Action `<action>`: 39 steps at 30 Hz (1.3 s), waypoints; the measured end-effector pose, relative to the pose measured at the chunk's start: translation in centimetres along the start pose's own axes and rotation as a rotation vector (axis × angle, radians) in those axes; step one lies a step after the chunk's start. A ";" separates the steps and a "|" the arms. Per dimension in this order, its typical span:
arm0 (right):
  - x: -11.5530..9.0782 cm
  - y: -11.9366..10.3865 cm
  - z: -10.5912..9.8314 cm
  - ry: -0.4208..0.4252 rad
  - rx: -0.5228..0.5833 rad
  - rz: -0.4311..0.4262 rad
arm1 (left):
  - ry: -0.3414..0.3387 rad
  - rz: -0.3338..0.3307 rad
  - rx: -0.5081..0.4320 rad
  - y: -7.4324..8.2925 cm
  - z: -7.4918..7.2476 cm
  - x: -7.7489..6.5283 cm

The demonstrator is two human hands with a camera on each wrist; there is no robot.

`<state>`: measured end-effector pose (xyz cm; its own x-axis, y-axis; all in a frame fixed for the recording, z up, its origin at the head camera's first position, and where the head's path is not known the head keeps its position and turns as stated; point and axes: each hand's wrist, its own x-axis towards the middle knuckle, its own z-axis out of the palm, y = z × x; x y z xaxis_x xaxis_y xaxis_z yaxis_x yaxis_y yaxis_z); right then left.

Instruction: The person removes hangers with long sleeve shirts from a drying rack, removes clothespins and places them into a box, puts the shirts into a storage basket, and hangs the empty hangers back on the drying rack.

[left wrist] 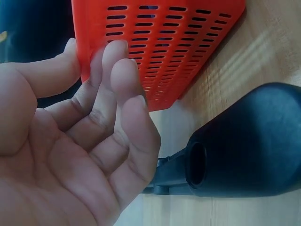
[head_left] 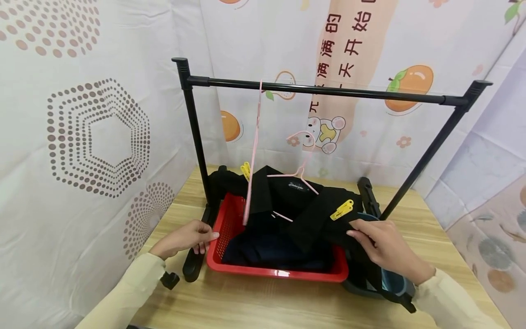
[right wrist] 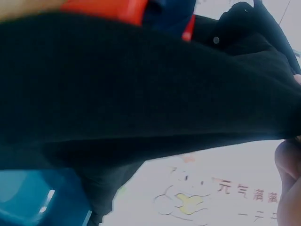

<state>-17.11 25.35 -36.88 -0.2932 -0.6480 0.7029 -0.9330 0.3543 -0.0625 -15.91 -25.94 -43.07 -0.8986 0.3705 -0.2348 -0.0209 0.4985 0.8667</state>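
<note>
My left hand [head_left: 191, 237] pinches the left rim of a red plastic basket [head_left: 277, 273], thumb on the inner side and fingers outside. In the left wrist view the thumb and index finger meet at the basket wall [left wrist: 155, 33]. A black garment [head_left: 316, 214] with a small white logo spreads over the basket. My right hand [head_left: 386, 246] pinches its right part between thumb and fingers; the cloth [right wrist: 141, 89] stretches taut across the right wrist view. A pink hanger [head_left: 283, 175] lies partly hidden in the garment. Yellow clothespins [head_left: 342, 209] [head_left: 245, 171] sit at its right and left.
A black rack's crossbar [head_left: 337, 91] spans above the basket, with a second pink hanger [head_left: 253, 160] hanging edge-on from it. Dark blue cloth [head_left: 271, 251] lies in the basket. A blue basin [head_left: 392, 281] stands at right, partly covered. The rack's feet [head_left: 193, 265] rest on the wooden table.
</note>
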 end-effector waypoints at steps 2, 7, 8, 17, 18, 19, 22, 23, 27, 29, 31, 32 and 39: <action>0.5 -0.3 -0.2 0.004 0.003 -0.010 | -0.002 0.005 0.003 -0.1 0.0 0.1; 1.6 -1.3 -0.2 0.000 0.028 -0.052 | -0.009 0.009 0.007 0.0 0.1 0.2; 1.7 -1.5 -0.2 -0.003 0.032 -0.058 | -0.009 0.009 0.008 0.0 0.1 0.2; 2.2 -2.9 0.2 -0.034 0.086 -0.107 | 0.009 0.021 -0.002 0.4 0.1 0.4; 2.1 -3.0 0.3 -0.042 0.095 -0.110 | 0.017 0.014 -0.007 0.4 0.1 0.4; 2.1 -3.0 0.4 -0.052 0.101 -0.112 | 0.028 0.005 -0.009 0.4 0.1 0.3; 1.7 -3.0 0.9 -0.090 0.138 -0.109 | 0.046 -0.037 -0.004 0.4 0.2 0.3; 1.4 -3.0 1.1 -0.103 0.148 -0.104 | 0.048 -0.058 0.006 0.4 0.3 0.4; 0.3 -2.2 2.0 -0.144 0.163 -0.078 | 0.042 -0.119 0.051 0.4 0.6 0.7; -0.3 -1.5 2.4 -0.157 0.160 -0.064 | 0.051 -0.145 0.062 0.3 0.8 0.7; -1.0 -0.9 2.8 -0.169 0.148 -0.057 | 0.051 -0.142 0.063 0.2 0.7 0.7; -1.4 -0.6 3.1 -0.178 0.139 -0.052 | 0.051 -0.142 0.057 0.0 0.6 0.6; -3.1 0.9 4.5 -0.242 0.077 0.013 | 0.018 -0.055 0.024 -0.9 -1.1 0.0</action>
<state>-17.94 24.64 -42.31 -0.3375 -0.7895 0.5126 -0.9395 0.3167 -0.1308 -16.40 -27.26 -43.37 -0.9042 0.3276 -0.2739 -0.0606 0.5366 0.8417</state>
